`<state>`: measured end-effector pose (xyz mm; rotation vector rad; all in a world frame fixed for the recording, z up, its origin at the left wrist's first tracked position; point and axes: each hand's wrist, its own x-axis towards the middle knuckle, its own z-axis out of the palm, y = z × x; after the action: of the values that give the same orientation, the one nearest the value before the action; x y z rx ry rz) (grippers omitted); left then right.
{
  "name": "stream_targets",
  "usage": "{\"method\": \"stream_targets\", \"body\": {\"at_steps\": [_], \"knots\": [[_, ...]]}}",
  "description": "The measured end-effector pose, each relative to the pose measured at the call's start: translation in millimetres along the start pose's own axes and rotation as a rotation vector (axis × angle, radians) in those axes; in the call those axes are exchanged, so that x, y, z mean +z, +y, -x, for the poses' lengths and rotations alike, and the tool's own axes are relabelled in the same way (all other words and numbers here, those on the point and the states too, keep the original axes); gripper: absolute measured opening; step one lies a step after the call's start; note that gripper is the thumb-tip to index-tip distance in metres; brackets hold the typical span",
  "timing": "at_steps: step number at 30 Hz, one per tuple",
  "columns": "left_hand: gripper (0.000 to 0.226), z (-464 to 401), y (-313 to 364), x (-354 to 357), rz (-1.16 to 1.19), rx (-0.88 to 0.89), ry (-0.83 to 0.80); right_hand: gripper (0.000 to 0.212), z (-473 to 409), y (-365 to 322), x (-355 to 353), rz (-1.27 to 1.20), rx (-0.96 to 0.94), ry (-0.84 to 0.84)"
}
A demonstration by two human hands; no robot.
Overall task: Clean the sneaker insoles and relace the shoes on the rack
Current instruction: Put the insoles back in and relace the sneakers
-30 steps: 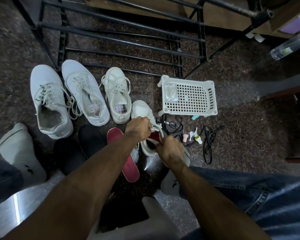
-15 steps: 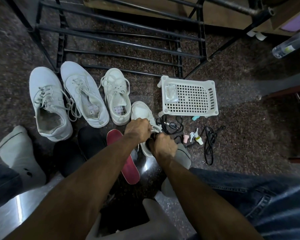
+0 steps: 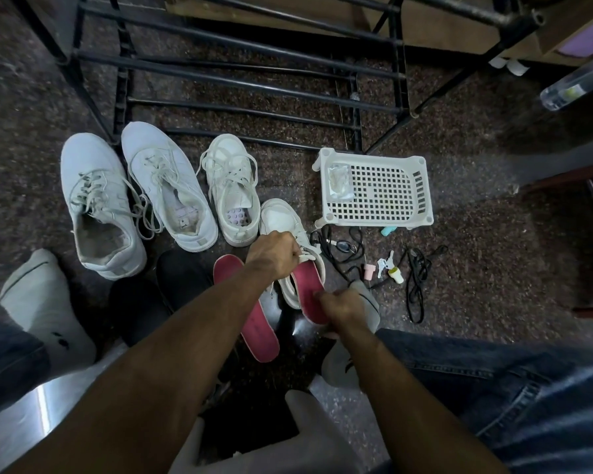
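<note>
Low centre of frame: right hand (image 3: 341,307) pinching heel end of red insole (image 3: 307,289); just above, left hand (image 3: 274,254) gripping white sneaker (image 3: 281,217) at the laces. Best to hold shoe steady, feed insole flat, avoid folding. Beyond: spare red insole (image 3: 254,323), shoe rack (image 3: 240,87).

A single wide-angle view looks from the person's head forward and steeply down at the floor. Both forearms reach up into the frame from its lower edge, the left hand (image 3: 274,254) and right hand (image 3: 343,306) close below the lens near its centre. The black shoe rack (image 3: 240,85) crosses the top, farther off, its bars bowed by the lens. The jeans-clad knees fill the lower corners.
</note>
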<state>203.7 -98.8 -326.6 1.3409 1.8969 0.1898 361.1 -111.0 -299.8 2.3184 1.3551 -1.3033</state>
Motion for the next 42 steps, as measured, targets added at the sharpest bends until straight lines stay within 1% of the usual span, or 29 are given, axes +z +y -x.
{"method": "stream_targets", "body": {"at_steps": [1, 2, 3, 7, 10, 13, 14, 17, 18, 21, 23, 26, 28, 30, 34, 35, 37, 38, 41, 42], "knots": [[0.018, 0.2, 0.3, 0.2, 0.001, 0.002, -0.001, 0.03, 3.2, 0.5, -0.2, -0.158, 0.071, -0.062], [0.018, 0.5, 0.5, 0.4, 0.001, 0.001, 0.0, 0.023, 5.6, -1.2, 0.1, -0.251, 0.103, -0.09], [0.018, 0.8, 0.9, 0.3, 0.0, 0.0, 0.003, 0.02, 6.8, -4.0, 1.1, -0.261, 0.106, -0.083], [0.018, 1.4, 1.6, 0.5, -0.01, -0.002, 0.01, 0.024, -4.0, -16.9, 7.5, -0.315, 0.103, -0.041], [0.018, 0.2, -0.2, 1.7, 0.007, -0.006, 0.013, 0.022, -21.9, -25.4, 15.7, -0.286, 0.059, 0.023], [0.019, -0.6, -0.9, 2.1, 0.004, -0.008, 0.008, 0.023, -78.3, -4.2, 39.1, -0.224, 0.061, 0.067], [0.019, -0.8, -0.6, 2.3, 0.0, -0.008, 0.008, 0.021, -82.7, -3.9, 43.8, -0.195, 0.055, 0.102], [0.018, -2.1, -1.0, 3.4, -0.007, -0.008, 0.015, 0.028, -52.2, -23.5, 42.6, -0.159, 0.012, 0.175], [0.019, -2.3, -1.2, 4.0, -0.008, -0.01, 0.015, 0.026, -30.9, -35.4, 38.2, -0.14, -0.011, 0.196], [0.019, -3.1, -1.4, 5.9, -0.014, -0.012, 0.017, 0.02, -22.0, -41.8, 37.2, -0.14, -0.034, 0.217], [0.018, -3.3, -1.3, 6.0, -0.013, -0.014, 0.024, 0.018, -24.6, -42.3, 37.2, -0.157, -0.048, 0.193], [0.018, -3.5, -1.4, 5.2, -0.002, -0.015, 0.018, 0.013, -29.7, -38.1, 30.6, -0.212, -0.043, 0.054], [0.018, -3.3, -1.2, 4.0, 0.001, -0.014, 0.012, 0.007, -26.1, -34.7, 20.6, -0.296, 0.004, -0.04], [0.018, -3.3, -1.4, 3.9, 0.007, -0.014, 0.006, 0.009, -20.7, -31.0, 12.0, -0.395, 0.064, -0.092], [0.017, -2.9, -0.8, 4.4, 0.005, -0.014, 0.007, 0.015, -25.9, -28.3, 19.6, -0.45, 0.11, -0.017], [0.018, -3.3, -1.1, 4.8, 0.007, -0.014, 0.008, 0.013, -30.0, -27.5, 25.6, -0.457, 0.111, 0.021], [0.018, -4.8, -1.4, 5.4, 0.005, -0.011, 0.012, 0.003, -38.1, -29.3, 36.6, -0.417, 0.092, 0.084], [0.018, -5.4, -1.7, 5.3, 0.004, -0.011, 0.012, 0.01, -47.1, -27.6, 43.1, -0.389, 0.083, 0.117], [0.017, -6.6, -2.9, 6.0, 0.003, -0.011, 0.013, 0.019, -64.6, -23.9, 49.0, -0.305, 0.052, 0.049], [0.017, -6.7, -3.4, 6.0, -0.002, -0.01, 0.012, 0.021, -64.4, -24.6, 46.5, -0.23, 0.031, 0.019]]}}
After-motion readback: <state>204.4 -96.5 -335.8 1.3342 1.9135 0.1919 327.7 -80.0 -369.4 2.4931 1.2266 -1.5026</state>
